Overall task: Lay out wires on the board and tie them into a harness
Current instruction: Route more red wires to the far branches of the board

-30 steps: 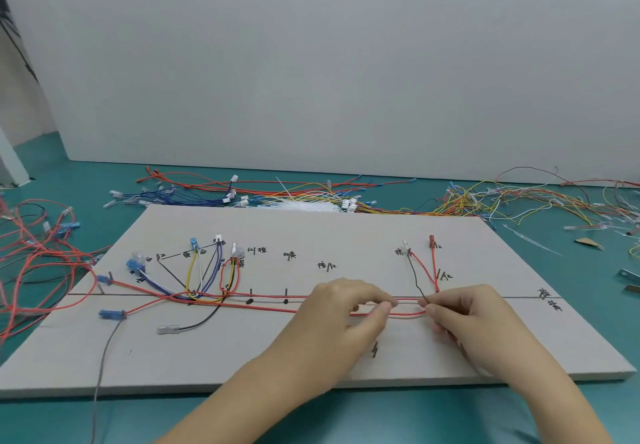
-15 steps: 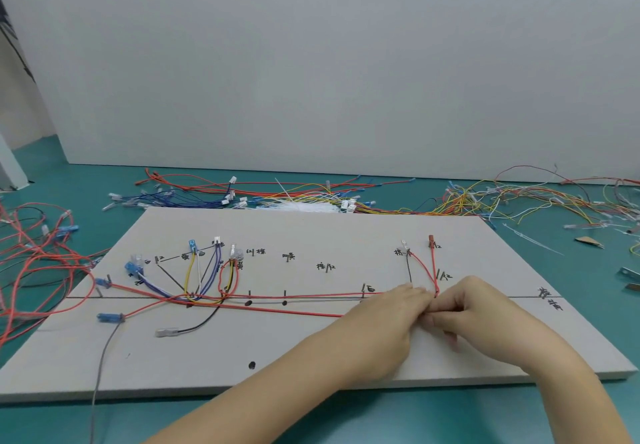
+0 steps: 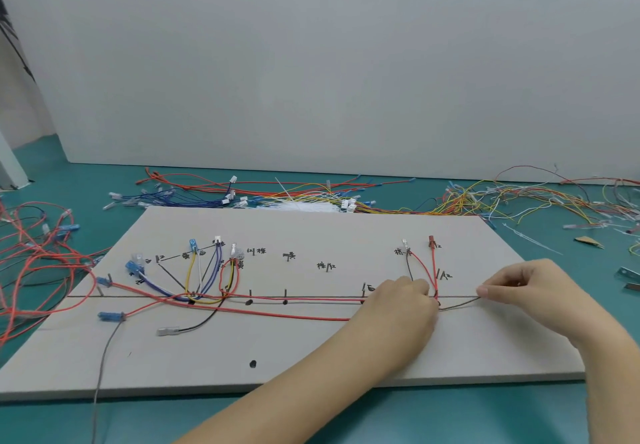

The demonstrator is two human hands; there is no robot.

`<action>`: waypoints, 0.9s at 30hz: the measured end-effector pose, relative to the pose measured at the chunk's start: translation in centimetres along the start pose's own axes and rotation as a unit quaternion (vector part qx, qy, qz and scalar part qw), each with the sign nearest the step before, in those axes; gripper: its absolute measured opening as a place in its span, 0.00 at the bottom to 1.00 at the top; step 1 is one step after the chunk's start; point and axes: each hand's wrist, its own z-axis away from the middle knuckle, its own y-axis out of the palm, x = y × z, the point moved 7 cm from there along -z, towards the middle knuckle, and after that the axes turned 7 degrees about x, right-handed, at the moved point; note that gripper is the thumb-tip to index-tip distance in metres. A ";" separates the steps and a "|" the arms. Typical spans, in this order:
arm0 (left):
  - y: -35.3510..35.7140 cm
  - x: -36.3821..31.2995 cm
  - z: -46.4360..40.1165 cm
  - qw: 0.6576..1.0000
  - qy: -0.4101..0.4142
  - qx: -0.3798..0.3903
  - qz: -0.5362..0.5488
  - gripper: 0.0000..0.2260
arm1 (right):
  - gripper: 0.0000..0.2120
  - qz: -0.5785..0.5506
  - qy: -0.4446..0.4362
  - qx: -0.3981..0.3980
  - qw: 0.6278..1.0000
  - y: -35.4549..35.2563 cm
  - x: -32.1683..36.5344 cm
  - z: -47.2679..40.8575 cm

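Fingers of right hand (image 3: 530, 291) pinch thin dark wire (image 3: 459, 304) end; left hand (image 3: 398, 305) fingers curled, pinning red wires (image 3: 294, 315) on flat grey board (image 3: 311, 357)

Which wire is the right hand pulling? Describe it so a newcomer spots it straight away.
Start at the grey board and follow its drawn horizontal line to the right end, where both hands work. The right hand pinches a thin dark wire running leftward to the left hand. Unlike the red wires beside it, it is brownish-grey, short and lies right of the junction.
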 end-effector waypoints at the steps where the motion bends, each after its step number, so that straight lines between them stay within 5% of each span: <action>1: -0.1 0.1 -0.4 1.000 -0.005 -0.003 0.010 0.12 | 0.08 0.000 -0.001 -0.015 1.000 -0.1 -0.4 -0.1; 6: -0.8 0.3 -2.2 0.998 -0.023 -0.007 0.052 0.05 | 0.07 -0.021 -0.033 -0.123 0.992 -0.3 -0.8 -1.1; 9: -0.6 0.9 -3.4 0.993 -0.050 0.001 0.111 0.09 | 0.06 0.003 -0.048 -0.143 0.989 0.4 -0.3 -2.1; 18: 0.9 3.5 -4.4 0.927 -0.157 -0.005 0.341 0.03 | 0.07 0.039 -0.104 -0.030 0.993 4.3 1.6 -4.2; 27: 1.6 3.0 -4.4 0.942 -0.161 0.012 0.296 0.06 | 0.08 0.089 -0.165 -0.073 0.979 4.7 2.3 -4.0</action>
